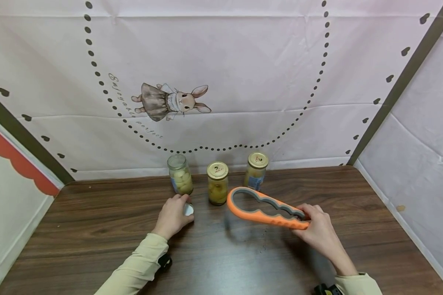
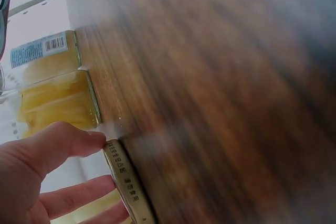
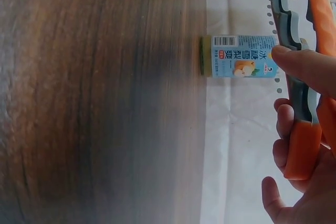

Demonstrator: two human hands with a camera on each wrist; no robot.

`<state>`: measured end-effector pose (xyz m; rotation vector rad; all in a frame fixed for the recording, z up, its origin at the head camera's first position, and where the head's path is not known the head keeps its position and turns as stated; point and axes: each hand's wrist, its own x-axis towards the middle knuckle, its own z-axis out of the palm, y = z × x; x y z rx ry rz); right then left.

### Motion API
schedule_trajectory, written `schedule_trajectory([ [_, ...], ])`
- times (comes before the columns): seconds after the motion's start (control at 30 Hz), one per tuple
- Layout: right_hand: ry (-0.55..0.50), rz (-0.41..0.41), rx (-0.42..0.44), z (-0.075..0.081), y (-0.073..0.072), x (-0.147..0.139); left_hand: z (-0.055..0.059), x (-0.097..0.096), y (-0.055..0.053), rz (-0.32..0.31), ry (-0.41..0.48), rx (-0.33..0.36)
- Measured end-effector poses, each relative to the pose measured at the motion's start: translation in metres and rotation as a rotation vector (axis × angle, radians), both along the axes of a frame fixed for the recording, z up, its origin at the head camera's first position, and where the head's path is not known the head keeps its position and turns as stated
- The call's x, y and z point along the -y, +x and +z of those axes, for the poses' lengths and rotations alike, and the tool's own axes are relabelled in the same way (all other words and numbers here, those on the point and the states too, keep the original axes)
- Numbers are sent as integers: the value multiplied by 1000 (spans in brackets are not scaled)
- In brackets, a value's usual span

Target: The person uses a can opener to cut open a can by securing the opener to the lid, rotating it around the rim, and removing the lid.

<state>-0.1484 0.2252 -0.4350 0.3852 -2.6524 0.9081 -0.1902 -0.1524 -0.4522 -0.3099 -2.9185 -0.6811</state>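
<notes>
My left hand (image 1: 172, 216) has its thumb and fingers at the rim of a metal jar lid (image 2: 127, 182), low at the tabletop. The lid's pale inner side faces up in the head view. Just beyond that hand stands an open glass jar (image 1: 181, 177) with pale fruit pieces inside. My right hand (image 1: 317, 229) grips the handle end of an orange and grey jar opener (image 1: 269, 217). The opener is raised above the table, its loop toward the left. Two capped jars stand behind it: a middle jar (image 1: 218, 190) and a right jar with a blue label (image 3: 244, 56).
The brown wooden table (image 1: 96, 241) carries the jars near its back edge. A white printed cloth (image 1: 243, 73) hangs right behind them, and another cloth (image 1: 421, 135) closes off the right side.
</notes>
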Motion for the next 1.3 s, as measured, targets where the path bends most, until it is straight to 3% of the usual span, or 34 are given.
schedule_trajectory([
  [0.27,5,-3,17,-1,-1,-2,1,-3,0,10,-61,-20],
  [0.53,11,-15,6,2,0,-6,13,-17,-3,17,-75,-81],
  [0.83,3,-31,31,2,0,-9,17,-33,-16,36,74,15],
  [1.03,10,-35,4,-2,2,-10,16,-43,-26,22,158,66],
  [1.3,-1,-25,-26,-4,4,-10,14,-51,-39,23,267,86],
])
